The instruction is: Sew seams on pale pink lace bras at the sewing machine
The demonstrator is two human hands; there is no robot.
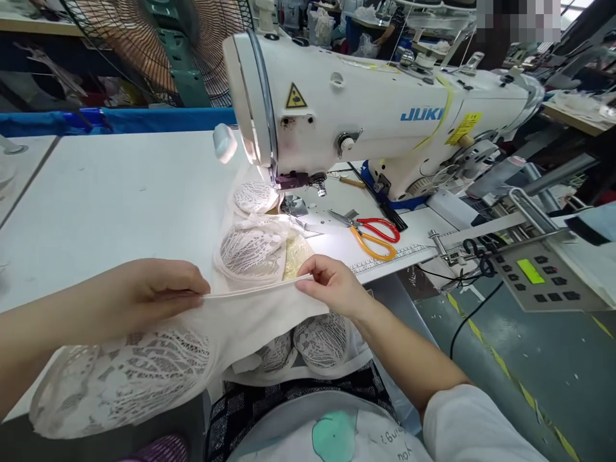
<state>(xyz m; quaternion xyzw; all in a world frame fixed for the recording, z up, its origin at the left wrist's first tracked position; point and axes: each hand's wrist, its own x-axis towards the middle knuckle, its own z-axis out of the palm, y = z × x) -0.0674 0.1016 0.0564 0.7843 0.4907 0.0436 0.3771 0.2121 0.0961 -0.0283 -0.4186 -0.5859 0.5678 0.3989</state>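
A white lace bra [260, 314] is stretched between my two hands at the table's front edge. My left hand [166, 289] is closed on the band's upper edge, and a lace part hangs below it. Thumb and fingers of my right hand [330, 282] pinch the same edge farther right. Behind the band, more lace cups [253, 247] lie on the table up to the needle area of the sewing machine [356, 102]. Further lace cups [322, 340] rest over my lap. Whether all these pieces are joined, I cannot tell.
Scissors [368, 234] with red and orange handles lie right of the needle, near a printed ruler [389, 260]. A control panel [543, 276] with a green display juts out at the right. A fan [178, 51] stands behind the white table [106, 205].
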